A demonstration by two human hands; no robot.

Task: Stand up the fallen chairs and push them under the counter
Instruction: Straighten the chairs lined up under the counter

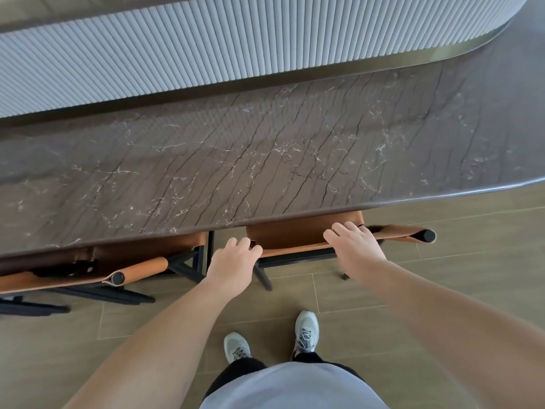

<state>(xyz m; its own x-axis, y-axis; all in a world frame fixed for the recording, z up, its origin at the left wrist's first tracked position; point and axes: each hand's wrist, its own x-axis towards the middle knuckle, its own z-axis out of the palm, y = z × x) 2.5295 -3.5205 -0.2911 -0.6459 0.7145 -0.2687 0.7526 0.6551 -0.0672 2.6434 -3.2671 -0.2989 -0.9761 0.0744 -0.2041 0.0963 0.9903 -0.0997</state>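
Note:
An orange leather chair (295,234) with a black frame stands upright, its seat partly under the dark marble counter (265,157). My left hand (233,259) grips the left end of its backrest with curled fingers. My right hand (354,249) rests on the backrest further right, fingers laid flat over the leather. The backrest's right end with its black cap (427,235) sticks out past my right hand. A second orange chair (147,265) stands upright to the left, tucked under the counter edge.
Behind the counter top rises a grey fluted wall (236,39) that curves away at the right. The wood-look tile floor (442,276) spreads to the right of the chair. My two grey shoes (306,329) stand just behind the chair.

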